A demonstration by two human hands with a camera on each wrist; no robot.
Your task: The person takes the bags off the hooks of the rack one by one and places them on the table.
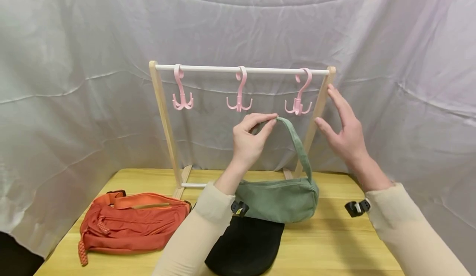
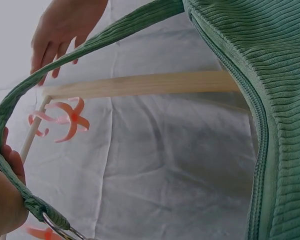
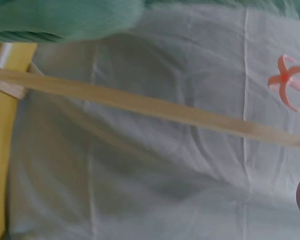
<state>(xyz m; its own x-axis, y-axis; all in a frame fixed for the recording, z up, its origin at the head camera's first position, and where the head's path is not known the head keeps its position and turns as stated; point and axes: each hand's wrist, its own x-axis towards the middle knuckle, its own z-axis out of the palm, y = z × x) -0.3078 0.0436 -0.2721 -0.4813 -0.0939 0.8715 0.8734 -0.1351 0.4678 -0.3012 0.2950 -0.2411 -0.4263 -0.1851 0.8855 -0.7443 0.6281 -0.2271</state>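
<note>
My left hand point(image 1: 250, 137) pinches the strap point(image 1: 297, 143) of a green corduroy shoulder bag point(image 1: 279, 199), whose body hangs below, in front of the rack. In the left wrist view the strap point(image 2: 85, 50) loops from the zipped bag point(image 2: 285, 100) to the fingers, with a metal ring near them. My right hand point(image 1: 346, 133) is beside the rack's right wooden post point(image 1: 316, 115), fingers extended and holding nothing; whether it touches the post I cannot tell. Pink hooks hang from the white bar point(image 1: 212, 68): a left one point(image 1: 182, 92), a middle one point(image 1: 241, 92) and a right one point(image 1: 300, 94).
A red-orange waist bag point(image 1: 137, 222) lies on the left of the wooden table point(image 1: 320, 247). A black cap point(image 1: 245, 247) lies at the front, partly behind my left forearm. Grey cloth point(image 1: 238, 24) hangs behind the rack. The rack's left post point(image 1: 163, 119) stands near the waist bag.
</note>
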